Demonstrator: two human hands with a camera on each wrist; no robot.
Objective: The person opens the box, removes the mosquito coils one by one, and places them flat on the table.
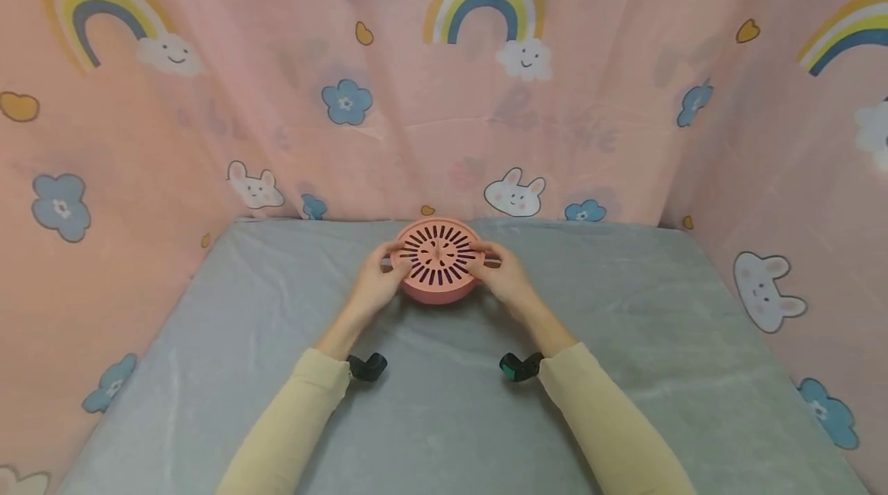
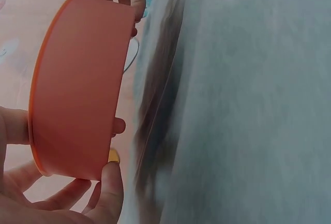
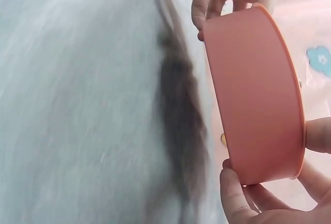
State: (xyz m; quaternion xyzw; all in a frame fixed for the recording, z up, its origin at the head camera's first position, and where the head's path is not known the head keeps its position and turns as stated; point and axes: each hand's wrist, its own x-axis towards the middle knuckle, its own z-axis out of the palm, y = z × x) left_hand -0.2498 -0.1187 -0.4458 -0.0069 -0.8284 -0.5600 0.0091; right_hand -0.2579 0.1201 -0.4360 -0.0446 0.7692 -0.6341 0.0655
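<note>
A round pink container [image 1: 438, 293] with a slotted top, like a sliced fruit, is held between both hands near the back of the table. My left hand [image 1: 378, 279] grips its left side, thumb on the top rim. On the right side my right hand [image 1: 508, 276] grips it the same way. Both wrist views show the smooth side wall of the container [image 2: 83, 84] [image 3: 253, 94], with fingers curled under its bottom edge and a gap between it and the cloth. What is inside cannot be made out.
A grey-blue cloth [image 1: 444, 418] covers the table. Behind and at both sides hangs a pink curtain [image 1: 416, 148] printed with rainbows, rabbits and flowers. A dark wrist device [image 1: 368, 367] shows at the left cuff and another [image 1: 520, 367] at the right.
</note>
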